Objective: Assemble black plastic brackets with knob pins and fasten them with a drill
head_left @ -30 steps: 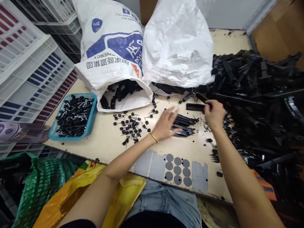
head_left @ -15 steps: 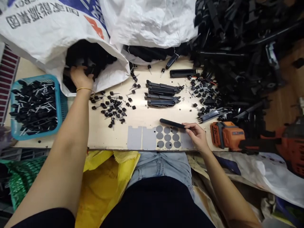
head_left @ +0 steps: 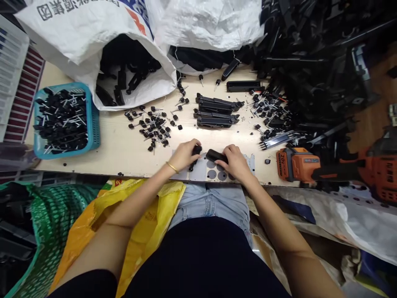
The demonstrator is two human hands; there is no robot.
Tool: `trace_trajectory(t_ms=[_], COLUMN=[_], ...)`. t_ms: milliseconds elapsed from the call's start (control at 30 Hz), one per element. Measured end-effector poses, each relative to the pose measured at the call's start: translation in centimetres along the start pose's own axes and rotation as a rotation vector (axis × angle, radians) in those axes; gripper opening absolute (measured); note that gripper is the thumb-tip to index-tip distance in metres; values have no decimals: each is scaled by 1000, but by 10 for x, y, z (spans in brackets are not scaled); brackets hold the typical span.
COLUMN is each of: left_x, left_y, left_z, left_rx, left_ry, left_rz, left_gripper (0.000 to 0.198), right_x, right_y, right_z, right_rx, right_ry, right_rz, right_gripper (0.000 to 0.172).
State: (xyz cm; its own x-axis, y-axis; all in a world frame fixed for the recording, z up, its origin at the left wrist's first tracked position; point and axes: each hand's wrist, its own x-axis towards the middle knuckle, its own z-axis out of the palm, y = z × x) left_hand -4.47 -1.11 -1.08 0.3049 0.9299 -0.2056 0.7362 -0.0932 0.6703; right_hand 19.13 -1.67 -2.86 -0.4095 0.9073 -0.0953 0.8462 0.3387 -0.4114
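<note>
My left hand (head_left: 183, 155) is closed around a small black plastic piece (head_left: 196, 150) at the table's near edge. My right hand (head_left: 235, 163) grips a long black plastic bar (head_left: 215, 156) right beside it. The two parts meet end to end over grey stickers (head_left: 214, 173) on the table top. Just beyond my hands lies a small stack of black bars (head_left: 217, 111). Loose black-headed pins (head_left: 153, 126) are scattered to the left of that stack.
A blue basket (head_left: 93, 120) of black-headed pins sits at the left. Two white sacks (head_left: 89, 45) of black parts lie at the back. A big heap of black bars (head_left: 310, 54) fills the right, with an orange power tool (head_left: 297, 164) near the edge.
My left hand has come out of the open sack with a small black piece. My right hand has drawn the bar nearer, and both hands now meet at the table's edge.
</note>
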Motion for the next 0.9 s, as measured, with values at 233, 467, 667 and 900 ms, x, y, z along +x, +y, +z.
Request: trace_trajectory(t_ms=[233, 467, 667, 900], left_x=[-11, 0, 3, 10], left_y=[7, 13, 13, 1], left_z=[82, 93, 99, 85], left_rx=[66, 117, 156, 180], left_ry=[487, 420, 426, 346], left_rz=[-116, -44, 12, 159], left_gripper=[32, 29, 31, 32], right_x=[-14, -9, -7, -5], right_y=[-20, -25, -18, -15], right_z=[20, 26, 22, 24], right_rx=[10, 77, 148, 203], right_ry=[131, 117, 75, 104], right_rz=[232, 152, 131, 109], right_gripper=[20, 34, 34, 32])
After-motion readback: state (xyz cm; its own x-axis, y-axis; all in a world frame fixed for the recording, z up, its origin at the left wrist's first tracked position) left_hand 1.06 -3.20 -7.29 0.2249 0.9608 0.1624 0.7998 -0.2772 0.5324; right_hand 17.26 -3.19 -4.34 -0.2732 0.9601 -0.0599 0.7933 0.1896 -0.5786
